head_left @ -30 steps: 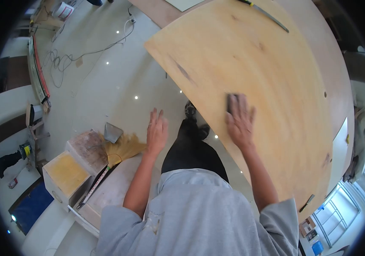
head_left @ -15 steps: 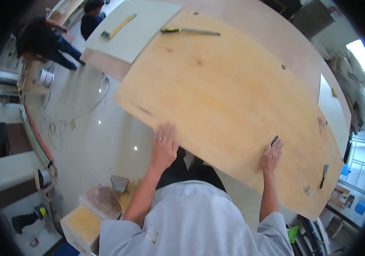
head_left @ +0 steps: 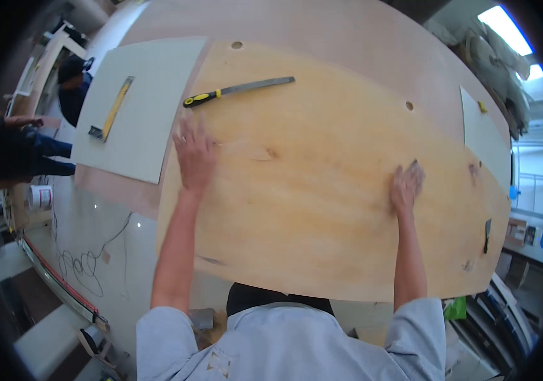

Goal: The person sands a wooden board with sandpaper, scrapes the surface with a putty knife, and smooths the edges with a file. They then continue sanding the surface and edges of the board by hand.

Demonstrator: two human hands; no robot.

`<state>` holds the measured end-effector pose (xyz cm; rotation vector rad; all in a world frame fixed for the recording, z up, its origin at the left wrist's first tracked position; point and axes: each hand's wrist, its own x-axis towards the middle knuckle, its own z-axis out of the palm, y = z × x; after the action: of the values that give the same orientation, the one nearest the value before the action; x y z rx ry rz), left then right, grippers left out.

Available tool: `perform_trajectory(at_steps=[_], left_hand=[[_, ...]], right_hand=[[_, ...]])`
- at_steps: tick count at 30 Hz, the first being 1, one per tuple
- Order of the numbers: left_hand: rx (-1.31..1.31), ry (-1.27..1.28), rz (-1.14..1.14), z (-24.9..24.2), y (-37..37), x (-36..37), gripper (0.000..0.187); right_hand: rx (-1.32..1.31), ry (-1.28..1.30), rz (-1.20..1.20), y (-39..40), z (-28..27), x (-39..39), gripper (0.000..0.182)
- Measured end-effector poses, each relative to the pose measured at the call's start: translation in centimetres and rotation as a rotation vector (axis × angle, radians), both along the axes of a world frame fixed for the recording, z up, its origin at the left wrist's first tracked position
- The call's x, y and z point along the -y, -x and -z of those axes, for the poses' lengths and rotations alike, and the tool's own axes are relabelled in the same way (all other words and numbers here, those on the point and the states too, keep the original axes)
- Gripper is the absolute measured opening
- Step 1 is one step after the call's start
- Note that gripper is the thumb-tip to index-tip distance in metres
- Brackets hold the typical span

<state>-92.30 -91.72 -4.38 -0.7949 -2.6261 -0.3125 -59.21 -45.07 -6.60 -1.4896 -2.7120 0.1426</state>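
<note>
Board [head_left: 322,241] lies atop a larger worktop [head_left: 322,25] | left hand [head_left: 196,155] over its left side, just nearer than a file [head_left: 241,91] | right hand [head_left: 407,187] on its right half, left of a scraper [head_left: 488,236] | handled tool [head_left: 115,109] on a sheet [head_left: 160,95], far left; another sheet [head_left: 482,134], right | beyond, left: two people [head_left: 74,95], bucket [head_left: 40,197]

One wooden board [head_left: 316,222]: yellowish, brown-knotted, lying flat before you. One small dark block [head_left: 415,162]: mostly hidden beneath your right hand [head_left: 406,188], at the board's right half.

Blurred hands [head_left: 195,155] [head_left: 404,189] (dark block [head_left: 415,162] under right mostly hidden)
</note>
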Motion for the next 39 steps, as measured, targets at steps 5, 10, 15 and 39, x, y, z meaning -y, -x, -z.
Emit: perform_trajectory(at_steps=[5, 10, 15, 39], left_hand=[[0.109, 0.081, 0.087, -0.3, 9.6, -1.3, 0.048], [0.281, -0.092, 0.142, -0.2, 11.0, -0.8, 0.039], [0.185, -0.078, 0.208, -0.7, 7.5, 1.9, 0.034], [0.334, -0.149, 0.097, -0.3, -5.8, 9.0, 0.037]], right_hand=[[-0.263, 0.081, -0.352, 17.1, -0.3, 12.3, 0.083], [-0.145, 0.235, -0.837, 19.5, -2.2, 24.3, 0.08], [-0.042, 0.186, -0.401, 14.1, -1.3, 8.9, 0.079], [-0.071, 0.002, -0.285, 27.8, 0.0, 3.6, 0.083]])
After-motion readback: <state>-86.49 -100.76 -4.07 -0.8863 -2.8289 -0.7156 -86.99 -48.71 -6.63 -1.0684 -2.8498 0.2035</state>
